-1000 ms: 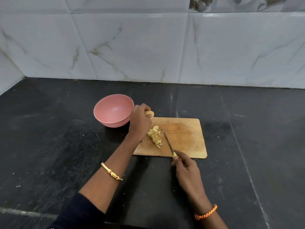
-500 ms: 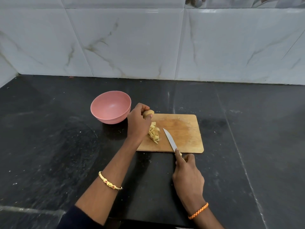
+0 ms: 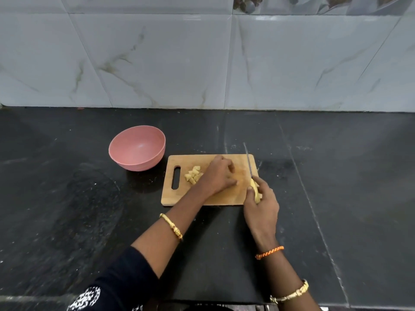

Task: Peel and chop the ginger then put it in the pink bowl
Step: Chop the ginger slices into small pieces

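right hand (image 3: 261,205) grips knife (image 3: 249,167) over cutting board (image 3: 179,196) — left hand (image 3: 221,176) curled, contents hidden, beside chopped ginger (image 3: 193,174).

One head-worn wide-angle view looks forward and steeply down from close above the black worktop (image 3: 67,198), tiled wall (image 3: 157,63) filling the frame's upper third.

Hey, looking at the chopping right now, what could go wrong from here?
1. The left hand rests curled on the cutting board close to the knife blade; a slip could nick its fingers.
2. The chopped ginger lies loose by the left wrist; a sweep of the arm may scatter it onto the counter.
3. The pink bowl sits off the board, so pieces could drop in the transfer.
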